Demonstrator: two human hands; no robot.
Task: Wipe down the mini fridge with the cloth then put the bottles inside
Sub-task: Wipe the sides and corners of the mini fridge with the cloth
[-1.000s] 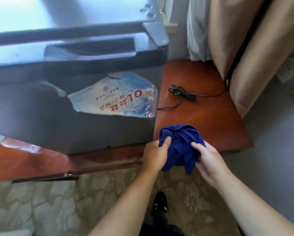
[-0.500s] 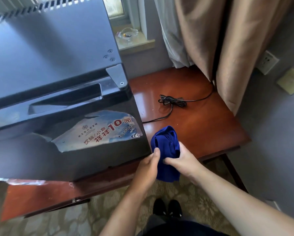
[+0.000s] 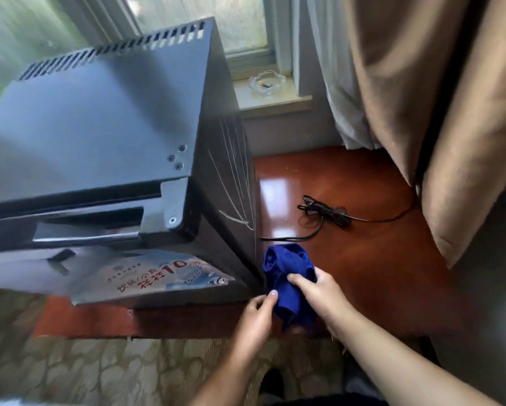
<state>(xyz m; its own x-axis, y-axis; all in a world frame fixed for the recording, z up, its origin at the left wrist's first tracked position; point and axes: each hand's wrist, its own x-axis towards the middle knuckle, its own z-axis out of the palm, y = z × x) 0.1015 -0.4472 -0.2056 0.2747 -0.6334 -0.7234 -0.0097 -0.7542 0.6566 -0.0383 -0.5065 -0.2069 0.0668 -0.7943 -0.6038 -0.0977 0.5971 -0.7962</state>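
Observation:
A black mini fridge (image 3: pixel 99 136) stands on a red-brown wooden table (image 3: pixel 363 259), its door shut, with a torn blue-and-white sticker (image 3: pixel 164 276) on the door front. Just right of the fridge's lower front corner is a bunched blue cloth (image 3: pixel 287 276). My right hand (image 3: pixel 319 291) grips the cloth from the right, fingers curled over it. My left hand (image 3: pixel 257 315) is at the cloth's left edge, its thumb tip touching the fabric. No bottles are in view.
A black coiled power cord (image 3: pixel 328 213) lies on the table right of the fridge. Tan curtains (image 3: pixel 436 112) hang at the right. A glass ashtray (image 3: pixel 265 82) sits on the windowsill behind. Patterned carpet (image 3: pixel 99 370) lies below the table edge.
The view has tilted up, showing the fridge's top and the window. My right hand has closed further over the cloth, and my left hand has slipped down to its left edge.

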